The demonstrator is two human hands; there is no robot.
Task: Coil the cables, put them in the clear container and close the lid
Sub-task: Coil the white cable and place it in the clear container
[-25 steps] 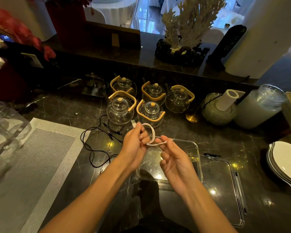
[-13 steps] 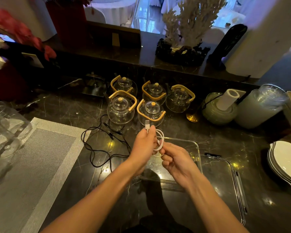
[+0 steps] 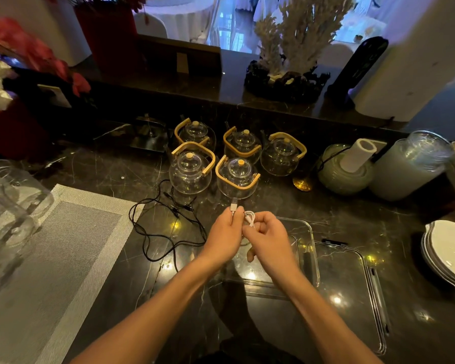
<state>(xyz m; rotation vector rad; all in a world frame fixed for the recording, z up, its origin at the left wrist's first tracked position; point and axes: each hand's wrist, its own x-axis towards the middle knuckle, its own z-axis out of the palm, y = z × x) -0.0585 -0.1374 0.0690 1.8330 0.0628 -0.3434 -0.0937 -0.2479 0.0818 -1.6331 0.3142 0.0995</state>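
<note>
Five glass teapots (image 3: 216, 158) crowd the worktop (image 3: 339, 211) just behind both hands. The loose black cable (image 3: 168, 227) sprawls to the left, beside the grey mat (image 3: 63, 248). The open container (image 3: 306, 232) lies below the hands, its lid (image 3: 352, 285) to the right; plates (image 3: 447, 253) block the far right edge.

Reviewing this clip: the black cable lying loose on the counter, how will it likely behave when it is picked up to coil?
The black cable is thin and sprawls in loose, crossing loops, so it will probably hang floppy and light. Those overlaps may snag or tangle as it lifts. It runs close to the glass teapots, so a hard pull could perhaps nudge one.
</note>
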